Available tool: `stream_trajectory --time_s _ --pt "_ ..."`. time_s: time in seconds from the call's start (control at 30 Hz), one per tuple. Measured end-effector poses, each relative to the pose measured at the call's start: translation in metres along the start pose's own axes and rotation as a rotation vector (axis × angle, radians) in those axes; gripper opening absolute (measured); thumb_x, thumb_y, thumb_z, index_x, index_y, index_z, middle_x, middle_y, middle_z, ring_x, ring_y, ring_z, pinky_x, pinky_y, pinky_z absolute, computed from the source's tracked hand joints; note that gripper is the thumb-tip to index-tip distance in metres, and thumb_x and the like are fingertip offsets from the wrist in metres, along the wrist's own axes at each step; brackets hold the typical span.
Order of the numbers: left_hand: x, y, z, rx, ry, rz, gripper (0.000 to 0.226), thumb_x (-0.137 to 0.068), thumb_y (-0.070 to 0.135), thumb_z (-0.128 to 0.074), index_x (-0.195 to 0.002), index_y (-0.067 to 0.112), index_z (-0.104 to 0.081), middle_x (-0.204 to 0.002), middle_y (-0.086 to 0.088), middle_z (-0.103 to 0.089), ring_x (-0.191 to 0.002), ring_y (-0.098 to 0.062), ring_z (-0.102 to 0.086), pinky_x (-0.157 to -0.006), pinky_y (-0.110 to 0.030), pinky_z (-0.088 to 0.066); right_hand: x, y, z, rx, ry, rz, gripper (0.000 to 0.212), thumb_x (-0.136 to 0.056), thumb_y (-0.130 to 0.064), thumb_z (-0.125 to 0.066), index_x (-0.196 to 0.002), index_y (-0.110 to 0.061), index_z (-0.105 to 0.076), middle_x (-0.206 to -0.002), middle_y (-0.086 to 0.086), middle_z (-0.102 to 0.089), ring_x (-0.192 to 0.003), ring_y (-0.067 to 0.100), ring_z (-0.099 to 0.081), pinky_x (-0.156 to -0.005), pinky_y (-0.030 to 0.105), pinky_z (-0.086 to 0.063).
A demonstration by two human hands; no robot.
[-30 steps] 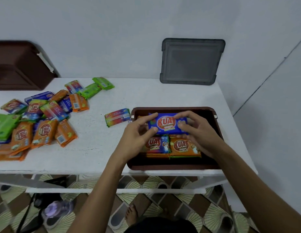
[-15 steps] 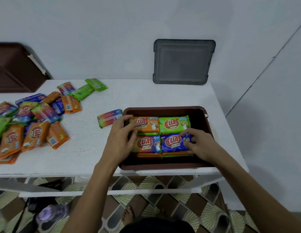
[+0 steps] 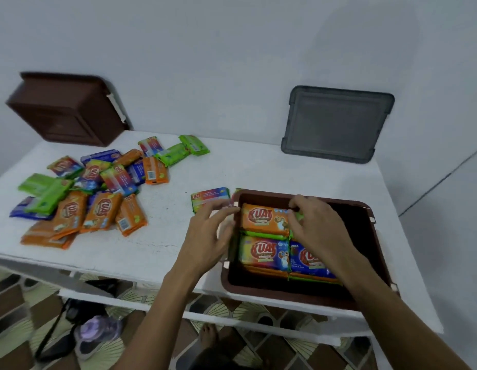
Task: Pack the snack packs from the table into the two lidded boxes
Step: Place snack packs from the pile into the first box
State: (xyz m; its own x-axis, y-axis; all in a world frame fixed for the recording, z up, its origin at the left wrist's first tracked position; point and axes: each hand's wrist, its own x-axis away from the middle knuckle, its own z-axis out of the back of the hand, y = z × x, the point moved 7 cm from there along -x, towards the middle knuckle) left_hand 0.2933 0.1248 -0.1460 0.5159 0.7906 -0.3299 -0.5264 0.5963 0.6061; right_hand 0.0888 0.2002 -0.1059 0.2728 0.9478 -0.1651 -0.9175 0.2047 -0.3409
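Note:
An open brown box sits at the table's front right. Inside lie an orange snack pack, a multicoloured pack and a blue pack on top of lower layers. My right hand lies palm down over the back right of the stack, hiding most of a green pack. My left hand hovers at the box's left rim, fingers apart and holding nothing. A loose multicoloured pack lies just left of the box. Several more packs are heaped on the table's left side.
A second brown box leans against the wall at the back left. A grey lid leans on the wall behind the open box. The white table ends just right of the box. A bag and shoes lie on the tiled floor below.
The blue pack went from both hands down into the front right of the box. My right hand then moved back onto the green pack, and my left hand shifted off the packs to the rim.

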Motion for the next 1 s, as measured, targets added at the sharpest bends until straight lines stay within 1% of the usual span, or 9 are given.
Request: stream_trajectory --time_s 0.1,0.2,0.3,0.43,0.53,0.63,0.77,0.87,1.0 --pt "-0.007 -0.04 0.026 -0.029 0.032 0.08 0.034 -0.095 0.035 -0.046 -0.121 0.025 -0.065 -0.126 0.004 -0.057 -0.118 -0.013 -0.052 -0.097 -0.032 -0.044 -0.048 -0.039 -0.013 -0.092 0.046 0.123 0.025 -0.097 -0.03 -0.05 -0.118 -0.02 -0.057 -0.106 0.004 -0.059 -0.098 0.019 -0.056 -0.079 0.032 -0.048" --pt "-0.023 -0.09 0.054 -0.104 0.085 0.208 0.029 -0.094 0.03 -0.051 -0.118 0.024 -0.067 -0.122 0.003 -0.06 -0.113 -0.016 -0.056 -0.091 -0.034 -0.047 -0.103 -0.074 -0.041 -0.12 0.015 0.203 0.031 -0.097 -0.029 -0.047 -0.128 -0.022 -0.053 -0.119 0.008 -0.056 -0.109 0.023 -0.054 -0.089 0.036 -0.047" --pt "-0.048 -0.142 0.076 -0.194 0.128 0.364 0.026 -0.094 0.024 -0.057 -0.118 0.021 -0.066 -0.122 -0.002 -0.062 -0.108 -0.02 -0.06 -0.083 -0.034 -0.049 -0.162 -0.102 -0.079 -0.118 -0.068 0.267 0.037 -0.097 -0.028 -0.048 -0.133 -0.022 -0.048 -0.122 0.011 -0.052 -0.108 0.027 -0.054 -0.089 0.038 -0.048" --pt "-0.083 -0.197 0.091 -0.314 0.097 0.487 0.032 -0.093 0.028 -0.055 -0.123 0.017 -0.062 -0.121 -0.01 -0.061 -0.1 -0.028 -0.062 -0.077 -0.038 -0.051 -0.231 -0.126 -0.139 -0.055 -0.235 0.283 0.045 -0.097 -0.027 -0.049 -0.141 -0.024 -0.042 -0.133 0.016 -0.044 -0.112 0.035 -0.052 -0.092 0.041 -0.047" --pt "-0.108 -0.231 0.091 -0.396 0.036 0.552 0.042 -0.094 0.038 -0.051 -0.13 0.017 -0.053 -0.122 -0.013 -0.058 -0.102 -0.03 -0.059 -0.079 -0.039 -0.05 -0.268 -0.136 -0.176 -0.001 -0.324 0.268 0.047 -0.098 -0.026 -0.048 -0.144 -0.028 -0.039 -0.142 0.019 -0.036 -0.117 0.037 -0.05 -0.098 0.04 -0.044" --pt "-0.125 -0.257 0.083 -0.455 -0.019 0.614 0.056 -0.093 0.051 -0.049 -0.136 0.017 -0.04 -0.126 -0.016 -0.053 -0.109 -0.035 -0.055 -0.087 -0.043 -0.046 -0.292 -0.143 -0.204 0.039 -0.379 0.253 0.049 -0.099 -0.024 -0.045 -0.146 -0.032 -0.036 -0.148 0.02 -0.028 -0.123 0.038 -0.044 -0.101 0.041 -0.042" --pt "-0.14 -0.271 0.069 -0.511 -0.081 0.698 0.074 -0.082 0.062 -0.058 -0.134 0.016 -0.034 -0.131 -0.018 -0.047 -0.12 -0.037 -0.046 -0.097 -0.047 -0.038 -0.308 -0.145 -0.24 0.074 -0.504 0.261 0.058 -0.097 -0.019 -0.047 -0.148 -0.039 -0.029 -0.16 0.015 -0.005 -0.137 0.039 -0.028 -0.11 0.046 -0.035" --pt "-0.146 -0.275 0.062 -0.555 -0.101 0.747 0.08 -0.078 0.063 -0.063 -0.134 0.016 -0.032 -0.132 -0.017 -0.044 -0.121 -0.036 -0.044 -0.098 -0.047 -0.037 -0.314 -0.146 -0.255 0.088 -0.481 0.293 0.058 -0.095 -0.019 -0.049 -0.147 -0.037 -0.032 -0.162 0.01 -0.005 -0.125 0.039 -0.036 -0.105 0.045 -0.038" --pt "-0.152 -0.277 0.061 -0.556 -0.088 0.759 0.079 -0.08 0.051 -0.065 -0.139 0.016 -0.027 -0.128 -0.018 -0.045 -0.116 -0.035 -0.045 -0.095 -0.045 -0.04 -0.319 -0.147 -0.25 0.094 -0.364 0.38 0.056 -0.094 -0.006 -0.044 -0.145 -0.03 -0.04 -0.156 0.009 -0.029 -0.098 0.03 -0.047 -0.084 0.039 -0.045"
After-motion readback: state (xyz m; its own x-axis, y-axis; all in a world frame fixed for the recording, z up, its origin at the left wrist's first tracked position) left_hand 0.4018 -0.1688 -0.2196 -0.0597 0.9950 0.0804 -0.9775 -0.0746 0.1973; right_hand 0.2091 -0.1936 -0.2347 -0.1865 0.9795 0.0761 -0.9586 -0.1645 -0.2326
